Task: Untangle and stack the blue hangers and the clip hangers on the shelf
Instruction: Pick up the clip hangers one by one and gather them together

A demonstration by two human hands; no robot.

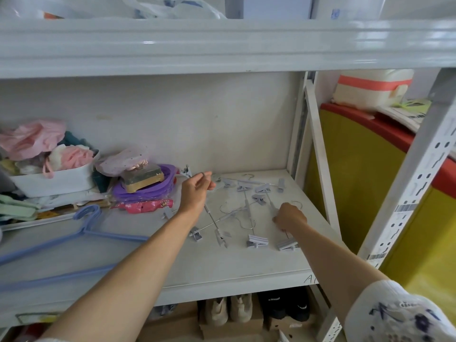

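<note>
Far left of the shelf (pixel 246 265): white bin (pixel 53 180) stuffed with pink and cream cloth, against the back wall. In front of it, blue hangers (pixel 81 236) lie flat near the front-left edge, hooks pointing toward the back, bars running off the left side. Next along — purple stack (pixel 150 191) with a small box (pixel 143 176) on top, a pink packet (pixel 143 206) just in front.

Left hand (pixel 196 191) is mid-shelf, near the back, fingers curled around the metal rod of a clip hanger (pixel 211 215); one end with its clip is lifted beside the purple stack, the other clips rest on the shelf below the wrist.

The remaining clip hangers (pixel 249 193) are a tangle across the right half of the shelf — rods crossed, wire hooks interlocked, grey clips scattered from the back edge toward the middle. Two clips (pixel 271 241) lie closest to the front.

Right hand (pixel 290 217) is down on the tangle toward the right edge, knuckles up, fingers bent onto a rod; whether it is actually pinching the rod I can't tell. Patterned sleeve (pixel 399 314) at the bottom-right corner.
</note>
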